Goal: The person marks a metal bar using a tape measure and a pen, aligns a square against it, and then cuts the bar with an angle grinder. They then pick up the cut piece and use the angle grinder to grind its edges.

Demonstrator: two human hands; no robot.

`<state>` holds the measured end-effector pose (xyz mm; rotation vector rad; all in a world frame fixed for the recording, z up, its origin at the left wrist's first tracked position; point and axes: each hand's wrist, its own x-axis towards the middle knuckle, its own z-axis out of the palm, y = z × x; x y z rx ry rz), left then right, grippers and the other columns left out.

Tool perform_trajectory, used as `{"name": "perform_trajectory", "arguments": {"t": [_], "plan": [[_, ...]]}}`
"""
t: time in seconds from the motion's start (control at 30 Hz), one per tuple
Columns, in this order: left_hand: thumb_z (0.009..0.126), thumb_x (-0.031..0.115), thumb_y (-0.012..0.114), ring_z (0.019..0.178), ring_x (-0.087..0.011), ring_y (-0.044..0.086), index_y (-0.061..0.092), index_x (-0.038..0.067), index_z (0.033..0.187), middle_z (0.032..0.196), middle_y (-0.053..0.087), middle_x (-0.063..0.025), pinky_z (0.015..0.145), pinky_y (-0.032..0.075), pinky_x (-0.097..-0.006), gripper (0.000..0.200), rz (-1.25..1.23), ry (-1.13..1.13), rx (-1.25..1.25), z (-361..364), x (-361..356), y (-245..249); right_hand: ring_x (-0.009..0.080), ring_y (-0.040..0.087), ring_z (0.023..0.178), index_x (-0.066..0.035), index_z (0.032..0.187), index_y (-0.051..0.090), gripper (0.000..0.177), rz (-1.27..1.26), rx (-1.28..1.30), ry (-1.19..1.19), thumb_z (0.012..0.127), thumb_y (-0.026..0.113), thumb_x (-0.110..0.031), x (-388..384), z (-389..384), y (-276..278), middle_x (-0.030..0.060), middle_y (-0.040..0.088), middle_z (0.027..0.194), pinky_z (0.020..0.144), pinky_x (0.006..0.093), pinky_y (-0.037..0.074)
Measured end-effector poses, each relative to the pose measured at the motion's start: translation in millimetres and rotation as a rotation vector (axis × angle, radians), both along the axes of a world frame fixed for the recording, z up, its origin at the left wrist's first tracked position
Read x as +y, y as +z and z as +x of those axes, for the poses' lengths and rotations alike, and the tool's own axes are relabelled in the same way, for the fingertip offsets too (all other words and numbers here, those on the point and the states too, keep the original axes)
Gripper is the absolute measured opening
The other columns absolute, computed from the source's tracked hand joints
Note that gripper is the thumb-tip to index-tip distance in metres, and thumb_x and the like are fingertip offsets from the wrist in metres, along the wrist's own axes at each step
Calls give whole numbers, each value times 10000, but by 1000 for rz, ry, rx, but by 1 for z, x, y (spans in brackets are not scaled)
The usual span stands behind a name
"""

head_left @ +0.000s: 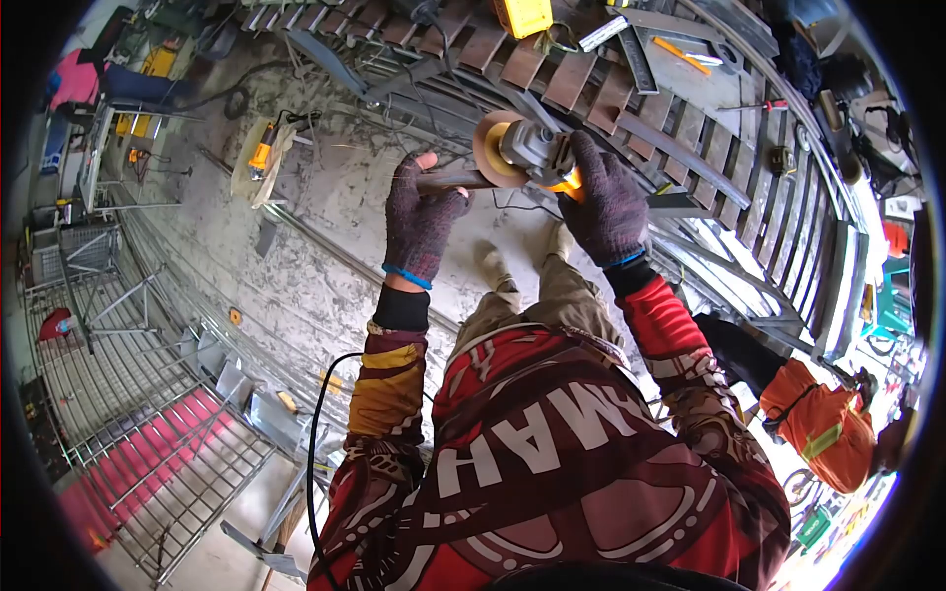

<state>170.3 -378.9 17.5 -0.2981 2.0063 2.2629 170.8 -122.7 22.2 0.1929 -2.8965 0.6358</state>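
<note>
My right hand (603, 202), in a dark knit glove with bare fingertips, is wrapped round the yellow-and-grey body of an angle grinder (537, 146). The grinder's round tan disc (489, 153) faces left, its lower edge right at the end of a short metal bar (455, 180). That bar is gripped in my left hand (419, 217), gloved the same way, with thumb and a fingertip showing bare around it. Faint orange streaks show in the air left of the disc. Both hands are held out in front of my body, above the concrete floor.
A slatted metal bench (572, 79) curves along the top and right, bearing a steel square (639, 59), a yellow case (522, 16) and a tape measure (782, 161). Another yellow power tool (261, 153) lies on a board at left. A person in orange (818, 424) is at right; metal grid racks (148, 424) stand lower left.
</note>
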Motion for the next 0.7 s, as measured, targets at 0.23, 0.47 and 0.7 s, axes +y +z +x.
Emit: {"name": "perform_trajectory", "arguments": {"t": [0.23, 0.47, 0.7], "plan": [[908, 11, 695, 1031, -217, 668, 494, -7, 1383, 1202, 581, -151, 880, 625, -363, 516, 62, 42, -13, 3, -16, 9, 389, 676, 981, -190, 1512, 481, 810, 35, -78, -27, 781, 830, -197, 1, -2, -10, 164, 663, 1085, 814, 492, 547], [836, 65, 766, 1005, -175, 630, 541, -3, 1313, 1163, 585, -83, 866, 575, -331, 531, -317, 52, 197, -26, -16, 4, 456, 688, 1014, -238, 1532, 397, 911, -275, -210, -148, 724, 816, -225, 28, 15, -37, 229, 696, 1174, 826, 544, 560], [840, 9, 748, 1012, -176, 651, 549, -1, 1270, 1160, 630, -98, 882, 551, -313, 474, -494, -141, 478, -133, 84, 23, 506, 686, 942, -240, 1583, 282, 1090, -486, -488, -154, 660, 862, -217, 62, 68, -56, 254, 707, 1090, 773, 552, 555]]}}
